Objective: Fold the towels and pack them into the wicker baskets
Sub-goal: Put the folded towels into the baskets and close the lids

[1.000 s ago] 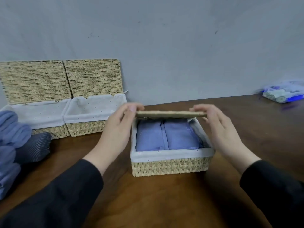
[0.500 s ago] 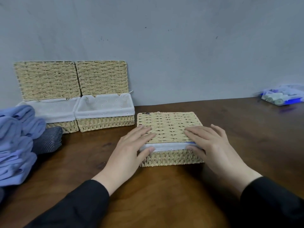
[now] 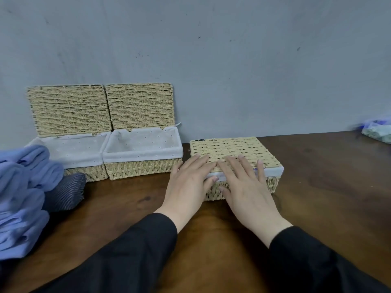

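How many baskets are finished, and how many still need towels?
One looks done: the closed basket has its lid down, and the left hand and right hand lie flat on it. Its inside is hidden now. Two open baskets by the wall look unfilled, with only white lining showing. The blue towels on the left are not yet packed.

rough woven wicker basket (image 3: 243, 150), white cloth liner (image 3: 273, 170), glossy wood table (image 3: 328, 187).

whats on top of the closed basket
Both hands, left and right, lie flat on the closed basket's lid. Its inside is covered, so the contents can't be seen.
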A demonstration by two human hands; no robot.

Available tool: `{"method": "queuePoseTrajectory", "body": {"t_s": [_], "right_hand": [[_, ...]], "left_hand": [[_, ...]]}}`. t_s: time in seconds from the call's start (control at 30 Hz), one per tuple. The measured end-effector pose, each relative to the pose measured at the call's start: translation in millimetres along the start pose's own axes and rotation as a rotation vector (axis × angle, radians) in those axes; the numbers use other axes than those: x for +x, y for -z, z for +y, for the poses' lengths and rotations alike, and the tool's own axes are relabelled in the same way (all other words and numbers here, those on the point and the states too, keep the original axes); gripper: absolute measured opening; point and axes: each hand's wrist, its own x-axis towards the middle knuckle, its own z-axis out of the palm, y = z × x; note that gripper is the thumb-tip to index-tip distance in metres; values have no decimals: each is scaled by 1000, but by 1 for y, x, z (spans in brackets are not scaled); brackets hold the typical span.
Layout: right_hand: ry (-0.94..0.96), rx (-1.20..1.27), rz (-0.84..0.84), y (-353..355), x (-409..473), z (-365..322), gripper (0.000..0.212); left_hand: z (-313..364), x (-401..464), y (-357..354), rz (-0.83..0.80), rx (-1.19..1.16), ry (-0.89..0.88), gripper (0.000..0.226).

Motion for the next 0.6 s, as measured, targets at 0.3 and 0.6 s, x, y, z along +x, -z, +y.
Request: {"method": "queuePoseTrajectory", "body": {"t_s": [0.3, 0.6], "right_hand": [[-31, 64, -4, -49, 72, 24, 59], [-117, 166, 38, -94, 127, 36, 64]], "left_hand": [[-26, 68, -24, -37, 158, 9, 42], [-38, 136, -36, -129, 390, 8, 25]]}}
